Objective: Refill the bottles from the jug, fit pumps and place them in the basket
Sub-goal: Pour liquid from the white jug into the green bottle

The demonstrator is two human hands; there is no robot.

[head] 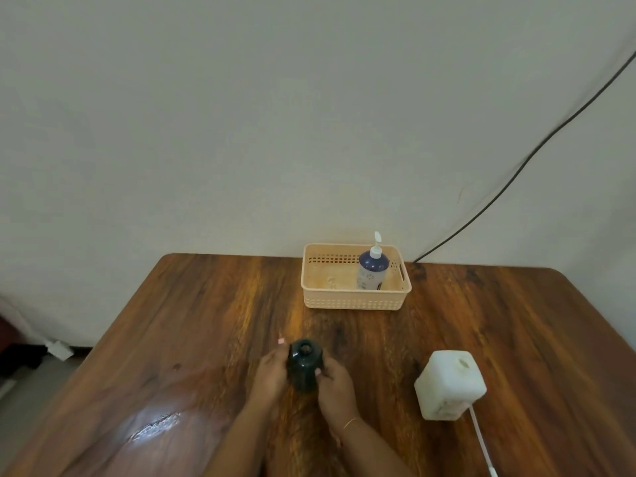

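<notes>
A dark bottle (304, 364) with an open neck stands upright on the wooden table (516, 339) in front of me. My left hand (270, 373) holds its left side and my right hand (335, 385) holds its right side. A white square jug (449, 385) with an open mouth stands to the right, apart from my hands. A white pump tube (481, 442) lies on the table just behind the jug toward me. At the back sits a beige basket (354, 301) holding a blue bottle with a white pump (373, 266).
A black cable (537, 149) runs down the wall to the table's back right corner. The table's left edge drops to the floor, where a white plug (60, 349) lies.
</notes>
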